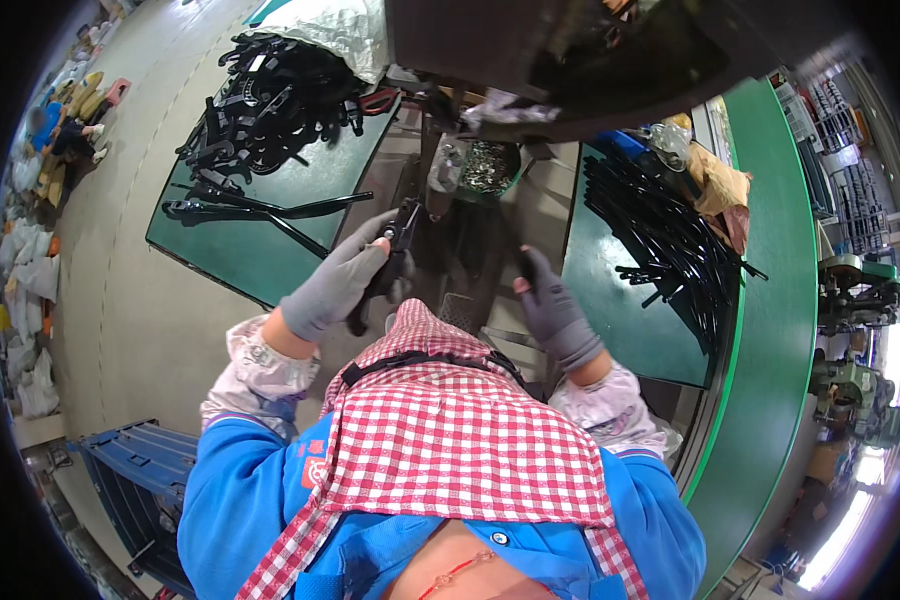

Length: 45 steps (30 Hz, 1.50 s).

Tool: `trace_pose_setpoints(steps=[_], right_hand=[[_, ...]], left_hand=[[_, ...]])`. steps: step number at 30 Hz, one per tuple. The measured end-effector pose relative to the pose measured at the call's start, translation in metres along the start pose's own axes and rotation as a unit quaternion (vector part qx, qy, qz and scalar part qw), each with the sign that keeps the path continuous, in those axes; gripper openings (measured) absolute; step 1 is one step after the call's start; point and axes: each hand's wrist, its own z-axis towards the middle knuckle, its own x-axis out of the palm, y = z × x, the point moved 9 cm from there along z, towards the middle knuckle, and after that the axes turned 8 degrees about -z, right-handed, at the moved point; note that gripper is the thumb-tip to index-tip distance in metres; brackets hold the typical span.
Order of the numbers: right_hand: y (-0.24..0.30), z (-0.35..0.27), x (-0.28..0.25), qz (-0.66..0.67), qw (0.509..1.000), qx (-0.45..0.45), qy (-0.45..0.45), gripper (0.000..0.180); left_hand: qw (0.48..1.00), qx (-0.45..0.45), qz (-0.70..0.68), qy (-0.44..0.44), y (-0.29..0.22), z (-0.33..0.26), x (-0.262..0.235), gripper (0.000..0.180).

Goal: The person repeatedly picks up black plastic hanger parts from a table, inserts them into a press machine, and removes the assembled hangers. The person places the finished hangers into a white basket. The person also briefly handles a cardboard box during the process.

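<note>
Leftmost, a blue crate [135,480] stands on the floor beside the person. Next, a green table [270,240] carries a heap of black metal parts [270,90] at its far end and two long black bars [260,208] lying nearer, their length running left to right. The left hand [335,285], in a grey glove, is closed around a black bracket piece [402,235]; thumb and fingers pinch its lower part. The piece sits at the fingertips, up and right of the palm, with its long axis running roughly up and away from the person, and its upper end points toward the machine [550,60] ahead. A bin of small bright fasteners [485,165] lies just beyond. The right hand [550,310], also gloved, is well apart from the piece, fingers curled together; whether it grips anything cannot be told. The left hand is clearly the nearer. Rightmost, a second green table [620,320] holds a bundle of black rods [670,240] lying diagonally.
</note>
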Motion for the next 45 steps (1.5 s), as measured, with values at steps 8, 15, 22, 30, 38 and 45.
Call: trace_pose_setpoints(steps=[8,15,22,30,38,45], right_hand=[[0.072,0.043,-0.020,-0.085,0.990,-0.096,0.050,0.033],[0.101,0.065,-0.029,-0.239,0.966,-0.088,0.047,0.037],[0.107,0.066,-0.032,-0.318,0.940,-0.120,0.034,0.038],[0.118,0.079,-0.026,-0.373,0.913,-0.162,0.014,0.042],[0.109,0.090,-0.037,-0.389,0.909,-0.147,-0.007,0.039],[0.109,0.103,-0.076,-0.408,0.872,-0.220,-0.159,0.039]], left_hand=[[0.852,0.099,0.504,0.103,-0.063,0.003,-0.045,0.059],[0.749,0.135,0.630,0.154,-0.094,0.017,-0.032,0.047],[0.688,0.152,0.684,0.190,-0.097,0.033,-0.031,0.042],[0.606,0.187,0.748,0.197,-0.082,0.050,-0.020,0.043],[0.549,0.260,0.774,0.179,-0.097,0.066,-0.003,0.042],[0.525,0.333,0.768,0.153,-0.126,0.095,0.020,0.037]])
